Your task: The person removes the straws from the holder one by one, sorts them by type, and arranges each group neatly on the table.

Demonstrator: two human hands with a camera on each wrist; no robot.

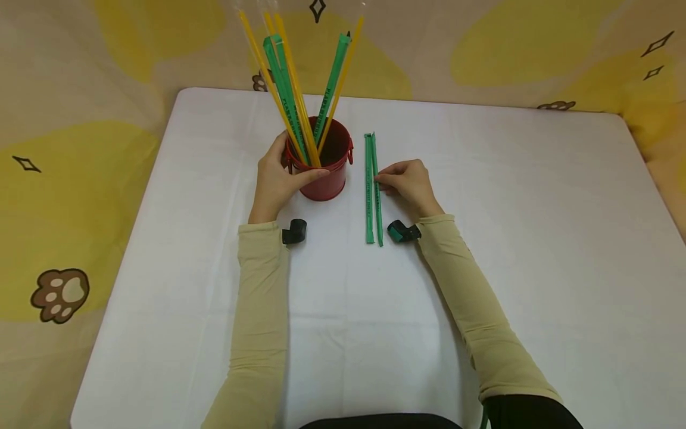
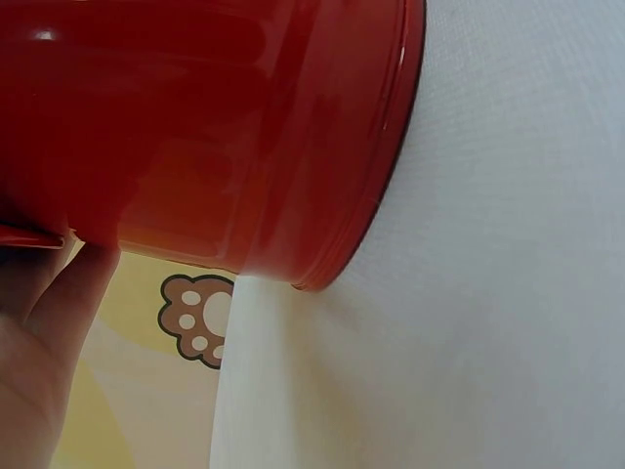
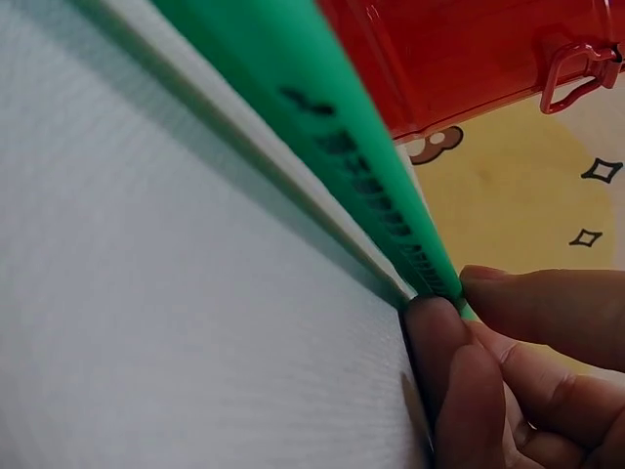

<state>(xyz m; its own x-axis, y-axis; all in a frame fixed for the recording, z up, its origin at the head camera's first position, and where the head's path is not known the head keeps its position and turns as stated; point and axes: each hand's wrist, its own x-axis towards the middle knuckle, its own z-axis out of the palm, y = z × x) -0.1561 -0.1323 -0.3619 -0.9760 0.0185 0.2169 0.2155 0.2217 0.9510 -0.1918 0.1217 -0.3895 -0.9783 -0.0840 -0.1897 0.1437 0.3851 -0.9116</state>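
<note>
A small red bucket [image 1: 328, 185] stands upright toward the back of the table, with yellow straws [image 1: 293, 77] and green paper-wrapped straws [image 1: 331, 80] leaning out of it. My left hand [image 1: 276, 179] grips the bucket from its left, thumb across the front rim. In the left wrist view the bucket's red side [image 2: 146, 107] fills the upper left. Right of the bucket, two green wrapped straws lie side by side: a left one [image 1: 369, 208] and a right one [image 1: 379, 214]. With thumb and finger, my right hand [image 1: 408, 182] pinches the right one, whose printed wrapper [image 3: 361, 176] shows close up.
White cloth covers the table [image 1: 536, 268]. Behind it and at the left hangs a yellow patterned cloth [image 1: 482, 47]. Black wrist cameras sit at the left cuff [image 1: 295, 231] and the right cuff [image 1: 403, 231]. The bucket's handle lug [image 3: 576, 73] sticks out at its side.
</note>
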